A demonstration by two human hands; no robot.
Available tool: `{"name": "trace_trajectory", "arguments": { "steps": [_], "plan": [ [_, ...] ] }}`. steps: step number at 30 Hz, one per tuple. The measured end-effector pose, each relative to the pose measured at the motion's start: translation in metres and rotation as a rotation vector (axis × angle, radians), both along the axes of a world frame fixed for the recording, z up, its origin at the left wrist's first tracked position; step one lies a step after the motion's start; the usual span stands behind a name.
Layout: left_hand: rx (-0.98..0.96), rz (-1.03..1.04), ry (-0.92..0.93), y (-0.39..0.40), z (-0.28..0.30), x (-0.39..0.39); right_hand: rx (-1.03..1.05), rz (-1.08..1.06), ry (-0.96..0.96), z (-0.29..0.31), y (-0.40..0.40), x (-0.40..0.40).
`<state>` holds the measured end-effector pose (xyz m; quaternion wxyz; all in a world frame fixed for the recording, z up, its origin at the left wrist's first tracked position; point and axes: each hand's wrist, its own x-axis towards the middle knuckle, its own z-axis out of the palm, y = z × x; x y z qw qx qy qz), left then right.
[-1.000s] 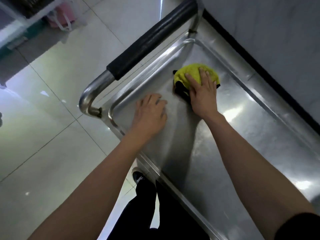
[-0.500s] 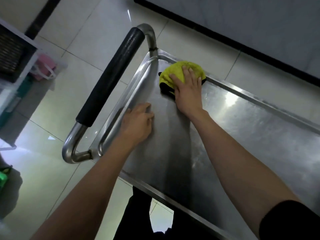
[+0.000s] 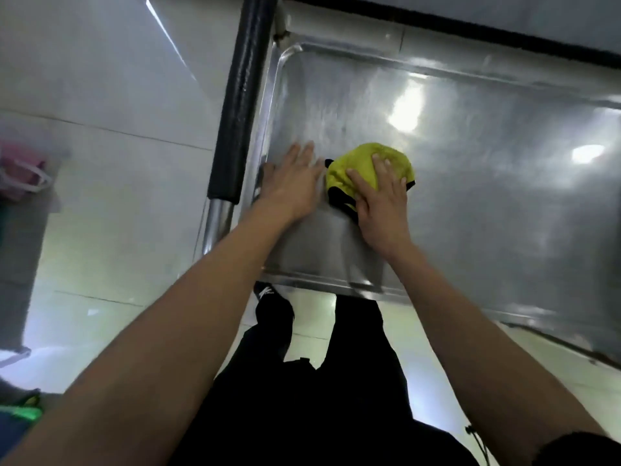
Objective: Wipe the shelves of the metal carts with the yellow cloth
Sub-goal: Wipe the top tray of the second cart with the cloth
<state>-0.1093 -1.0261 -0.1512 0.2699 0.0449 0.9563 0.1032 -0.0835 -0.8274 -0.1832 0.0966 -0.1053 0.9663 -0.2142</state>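
While the right hand (image 3: 379, 210) pressed flat on the yellow cloth (image 3: 369, 169) near the shelf's (image 3: 487, 213) handle end, the left hand (image 3: 292, 186) lay flat and empty just beside it; the unwiped length likely stretched rightward.

yellow cloth (image 3: 364, 164) bunched (black-edged) on cart shelf (image 3: 487, 203)

Yellow cloth (image 3: 366, 166) with a black edge — on the silver-grey shelf (image 3: 487, 203); black handle grip (image 3: 243, 95) at nine o'clock; black trousers (image 3: 302, 381).
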Motion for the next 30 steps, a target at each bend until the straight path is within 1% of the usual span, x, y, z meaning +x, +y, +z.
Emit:
{"name": "trace_trajectory", "arguments": {
  "steps": [4,10,14,18,21,24,27,30],
  "plan": [
    [-0.015,-0.055,-0.005,-0.004,-0.001,-0.002,0.035,-0.052,-0.014,-0.001,-0.013,0.064],
    [-0.033,-0.094,0.062,-0.001,-0.009,0.000,0.018,-0.078,-0.011,0.002,-0.024,0.146],
    [-0.044,-0.094,0.034,0.003,-0.013,0.007,-0.015,-0.107,-0.010,0.009,-0.029,0.175],
    [-0.030,-0.114,0.027,0.003,-0.012,0.012,0.072,-0.106,-0.003,0.007,-0.027,0.173],
    [-0.034,-0.112,0.070,0.001,-0.011,0.009,0.126,-0.154,0.001,0.002,-0.021,0.158],
    [-0.042,-0.107,0.160,0.010,-0.006,0.005,0.145,-0.201,-0.012,-0.001,-0.007,0.132],
    [0.008,-0.114,0.254,0.022,-0.005,-0.006,0.130,-0.221,0.000,-0.003,0.007,0.100],
    [0.035,-0.138,0.243,0.038,-0.007,-0.020,0.106,-0.234,-0.003,-0.003,0.021,0.056]
  ]
}}
